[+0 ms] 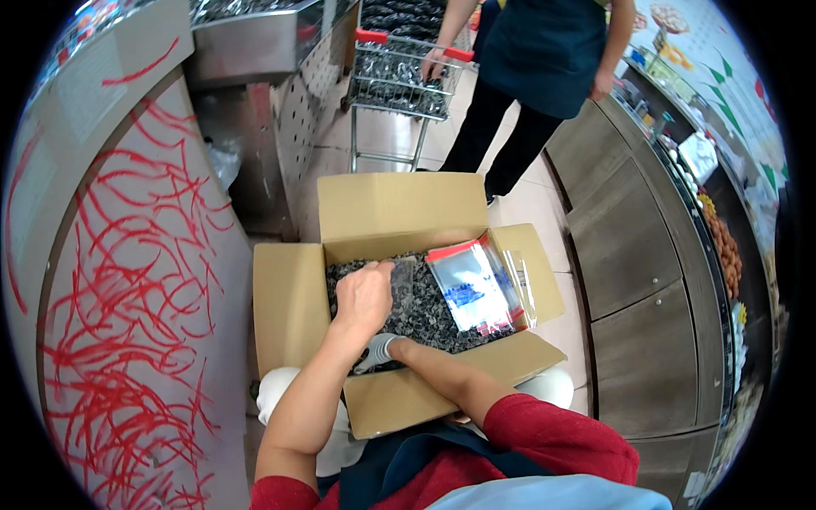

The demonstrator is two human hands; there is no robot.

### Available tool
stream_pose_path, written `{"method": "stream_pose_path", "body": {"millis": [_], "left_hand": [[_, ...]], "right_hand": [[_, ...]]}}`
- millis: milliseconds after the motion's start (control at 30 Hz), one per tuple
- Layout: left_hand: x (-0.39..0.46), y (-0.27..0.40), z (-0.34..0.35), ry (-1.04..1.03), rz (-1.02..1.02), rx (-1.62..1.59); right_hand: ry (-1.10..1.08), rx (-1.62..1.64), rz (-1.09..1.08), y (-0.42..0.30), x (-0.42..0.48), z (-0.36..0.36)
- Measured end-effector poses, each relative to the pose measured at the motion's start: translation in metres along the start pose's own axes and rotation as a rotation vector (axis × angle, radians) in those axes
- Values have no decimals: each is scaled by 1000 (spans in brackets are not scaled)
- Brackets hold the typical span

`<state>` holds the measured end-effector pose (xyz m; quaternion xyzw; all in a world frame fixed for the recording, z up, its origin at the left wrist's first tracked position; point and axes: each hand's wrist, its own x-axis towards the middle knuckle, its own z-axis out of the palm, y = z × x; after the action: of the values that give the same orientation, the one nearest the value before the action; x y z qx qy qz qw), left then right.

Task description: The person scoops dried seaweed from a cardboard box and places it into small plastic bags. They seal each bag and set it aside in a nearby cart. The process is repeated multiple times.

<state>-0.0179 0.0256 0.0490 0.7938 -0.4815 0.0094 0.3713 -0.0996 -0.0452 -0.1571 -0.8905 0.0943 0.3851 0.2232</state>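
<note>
Before me stands an open cardboard box [288, 299], its flaps folded outward, holding small dark dried pieces [424, 312] that look like dried fungus. My left hand [364, 293] is above the left part of the contents, its fingers closed on the edge of a clear plastic bag [401, 280]. Lower down, my right hand [377, 354], in a grey and white striped glove, reaches into the near left corner of the box; its fingers are partly hidden. A stack of clear plastic bags [472, 287] with red top edges and blue print lies on the contents at the right.
Beyond the box, a person in a dark apron [542, 57] rests a hand on a shopping cart [401, 83] filled with dark packaged goods. At the left are a red-marked white panel [140, 306] and a metal counter [245, 48]. Brown cabinets [631, 255] line the right side.
</note>
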Motion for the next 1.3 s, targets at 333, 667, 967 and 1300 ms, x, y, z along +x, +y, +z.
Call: {"method": "stream_pose_path", "body": {"millis": [333,667,967,1300], "left_hand": [[3,-4,-4,-63,-59,-102],[13,-27,8,-144,-236,-12],[19,-20,22,-375,-350,88],[13,-7,45,-516,-347,-160]], "right_hand": [[77,61,-136,-3,4,16],[312,368,-35,16,-40,-20],[447,2205,-444,33,-131,-95],[663,2430,-517,15,-121,-120]]}}
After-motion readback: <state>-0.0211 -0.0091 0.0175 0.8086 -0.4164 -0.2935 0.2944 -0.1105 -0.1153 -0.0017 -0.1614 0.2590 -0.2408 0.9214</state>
